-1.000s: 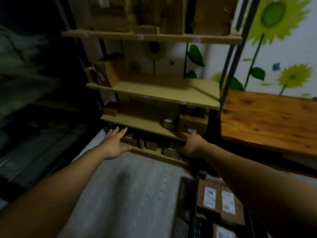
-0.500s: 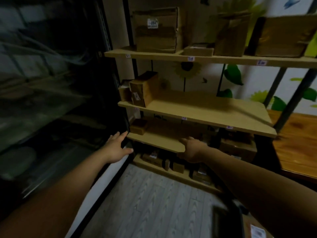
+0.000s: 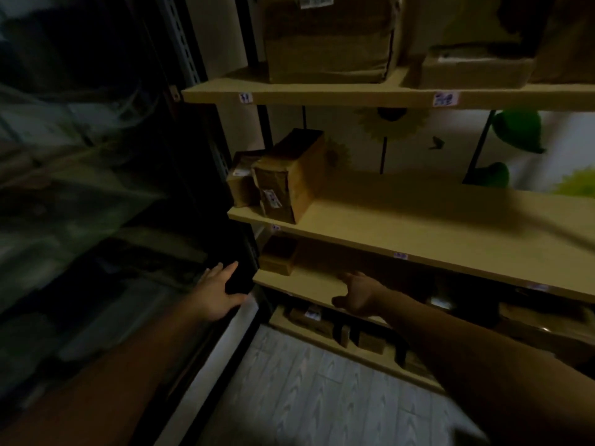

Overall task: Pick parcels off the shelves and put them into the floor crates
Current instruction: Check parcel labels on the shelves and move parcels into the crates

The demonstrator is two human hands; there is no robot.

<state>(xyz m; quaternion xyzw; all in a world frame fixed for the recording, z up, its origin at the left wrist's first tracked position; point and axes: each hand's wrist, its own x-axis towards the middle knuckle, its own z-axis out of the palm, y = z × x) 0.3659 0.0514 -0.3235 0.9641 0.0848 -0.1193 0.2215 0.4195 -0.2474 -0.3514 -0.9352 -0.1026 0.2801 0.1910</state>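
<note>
A wooden shelf unit fills the right of the view. On its middle shelf [image 3: 434,226] a tall brown parcel [image 3: 289,181] with a label stands beside a smaller parcel [image 3: 241,185]. A small brown box [image 3: 278,255] sits at the left end of the lower shelf [image 3: 299,283]. My left hand [image 3: 215,294] is stretched out, fingers straight, left of the shelf post, holding nothing. Over the lower shelf's front edge my right hand [image 3: 360,294] reaches with relaxed fingers, empty, to the right of the small box. No crate is in view.
Large cardboard boxes [image 3: 328,37] stand on the top shelf [image 3: 322,93]. Several small parcels [image 3: 309,317] lie on the bottom shelf near the floor. A dark rack [image 3: 96,188] with blurred contents fills the left. Grey plank floor [image 3: 306,391] lies below.
The view has swung left and closer to the shelves; the floor crate and wooden table have dropped out of sight. Both hands stay outstretched and empty, the right now over the lower shelf.
</note>
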